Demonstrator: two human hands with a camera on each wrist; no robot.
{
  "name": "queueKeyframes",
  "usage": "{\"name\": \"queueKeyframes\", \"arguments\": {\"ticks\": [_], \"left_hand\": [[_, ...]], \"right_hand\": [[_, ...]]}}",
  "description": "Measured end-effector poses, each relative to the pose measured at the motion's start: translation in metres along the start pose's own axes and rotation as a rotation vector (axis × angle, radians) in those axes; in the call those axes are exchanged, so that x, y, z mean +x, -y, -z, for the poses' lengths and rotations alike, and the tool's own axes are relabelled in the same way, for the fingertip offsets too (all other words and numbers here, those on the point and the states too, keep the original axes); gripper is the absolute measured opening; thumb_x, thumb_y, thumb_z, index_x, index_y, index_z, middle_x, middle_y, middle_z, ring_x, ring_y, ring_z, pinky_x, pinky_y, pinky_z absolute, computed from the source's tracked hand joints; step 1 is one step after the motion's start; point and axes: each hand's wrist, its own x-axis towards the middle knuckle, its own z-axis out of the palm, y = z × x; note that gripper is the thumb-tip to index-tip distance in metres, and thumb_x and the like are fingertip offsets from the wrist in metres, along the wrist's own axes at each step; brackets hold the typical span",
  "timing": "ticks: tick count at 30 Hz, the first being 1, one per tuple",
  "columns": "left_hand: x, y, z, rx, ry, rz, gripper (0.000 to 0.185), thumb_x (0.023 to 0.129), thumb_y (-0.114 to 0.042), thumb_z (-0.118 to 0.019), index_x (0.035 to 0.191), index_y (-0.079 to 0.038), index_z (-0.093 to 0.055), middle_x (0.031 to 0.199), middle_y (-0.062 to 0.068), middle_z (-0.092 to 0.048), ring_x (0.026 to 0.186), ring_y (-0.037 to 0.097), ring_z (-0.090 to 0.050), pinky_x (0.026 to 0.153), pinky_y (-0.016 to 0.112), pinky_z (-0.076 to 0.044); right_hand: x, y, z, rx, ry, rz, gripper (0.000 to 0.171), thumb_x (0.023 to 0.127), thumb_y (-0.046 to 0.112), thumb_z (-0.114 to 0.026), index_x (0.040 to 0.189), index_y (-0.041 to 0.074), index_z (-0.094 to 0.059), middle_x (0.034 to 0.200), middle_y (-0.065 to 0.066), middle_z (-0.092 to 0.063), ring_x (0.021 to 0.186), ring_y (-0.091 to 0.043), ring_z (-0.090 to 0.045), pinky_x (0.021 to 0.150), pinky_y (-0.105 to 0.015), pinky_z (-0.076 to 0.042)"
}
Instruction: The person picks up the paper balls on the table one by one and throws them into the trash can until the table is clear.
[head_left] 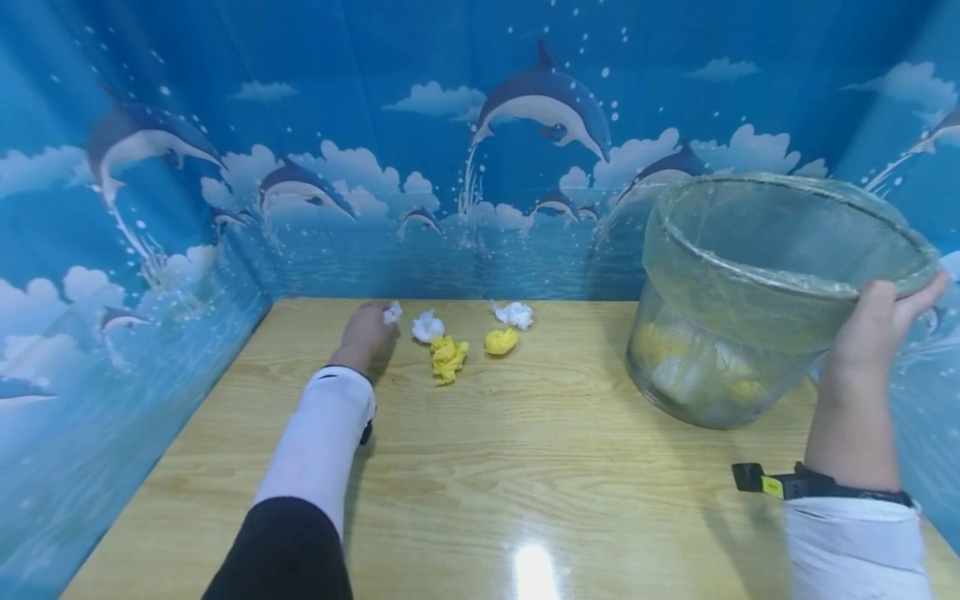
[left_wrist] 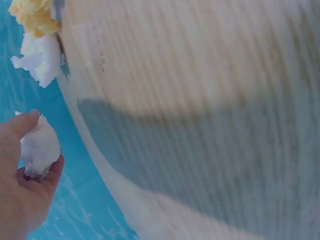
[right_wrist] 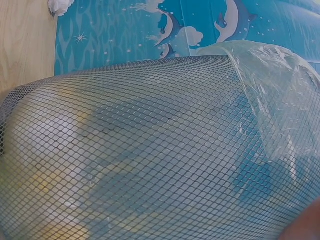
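Basket (head_left: pixel 750 308) contents blurred behind mesh; tilted, mouth facing left-near, right hand (head_left: pixel 873 329) fingers gripping rim. Left hand (head_left: pixel 366 333) fingers pinch white wad (head_left: pixel 392 313).

The basket (head_left: pixel 750 300), tilted at the table's (head_left: pixel 525 483) right side, blocks that side. Left of the basket, four paper wads (head_left: pixel 447 358) lie in a loose row near the back wall, with narrow gaps between them. Bare wood lies in front of the basket and wads.

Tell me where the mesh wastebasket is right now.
In the head view the mesh wastebasket is on the right of the wooden table, tilted, with the right hand gripping its rim; crumpled paper balls lie to its left.
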Motion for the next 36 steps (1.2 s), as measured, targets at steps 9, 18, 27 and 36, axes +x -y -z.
{"name": "queueKeyframes", "arguments": {"ticks": [9, 18, 27, 36], "left_hand": [[0.009, -0.018, 0.011, -0.027, 0.018, -0.005, 0.051, 0.101, -0.028, -0.052, 0.142, 0.001, -0.043, 0.141, 0.025, -0.047, 0.133, 0.042, -0.039, 0.108, 0.054, -0.036], [0.016, -0.058, 0.018, -0.141, -0.020, -0.017, 0.052, 0.101, -0.034, -0.052, 0.143, -0.005, -0.043, 0.144, 0.019, -0.045, 0.134, 0.037, -0.039, 0.109, 0.052, -0.036], [0.019, -0.133, 0.030, -0.349, -0.049, -0.080, 0.053, 0.098, -0.039, -0.056, 0.143, -0.014, -0.046, 0.149, 0.009, -0.044, 0.138, 0.027, -0.039, 0.111, 0.045, -0.038], [0.009, -0.186, 0.030, -0.436, -0.090, -0.200, 0.051, 0.097, -0.038, -0.058, 0.141, -0.014, -0.050, 0.144, 0.006, -0.049, 0.134, 0.025, -0.044, 0.109, 0.042, -0.040]], "right_hand": [[-0.002, 0.000, 0.000, -0.010, 0.005, -0.008, 0.067, 0.101, 0.030, -0.023, 0.150, 0.041, 0.020, 0.155, 0.022, 0.022, 0.139, 0.007, 0.019, 0.113, -0.019, 0.012], [-0.004, 0.001, 0.001, -0.003, -0.001, -0.005, 0.067, 0.101, 0.028, -0.024, 0.151, 0.039, 0.020, 0.156, 0.021, 0.021, 0.139, 0.007, 0.018, 0.113, -0.017, 0.012], [-0.004, 0.003, 0.000, 0.017, -0.013, 0.026, 0.067, 0.100, 0.027, -0.023, 0.152, 0.035, 0.019, 0.157, 0.019, 0.019, 0.140, 0.007, 0.015, 0.112, -0.014, 0.010], [-0.004, 0.002, 0.000, 0.002, -0.007, 0.004, 0.067, 0.100, 0.029, -0.023, 0.151, 0.038, 0.019, 0.156, 0.021, 0.021, 0.139, 0.007, 0.018, 0.113, -0.016, 0.011]]}}
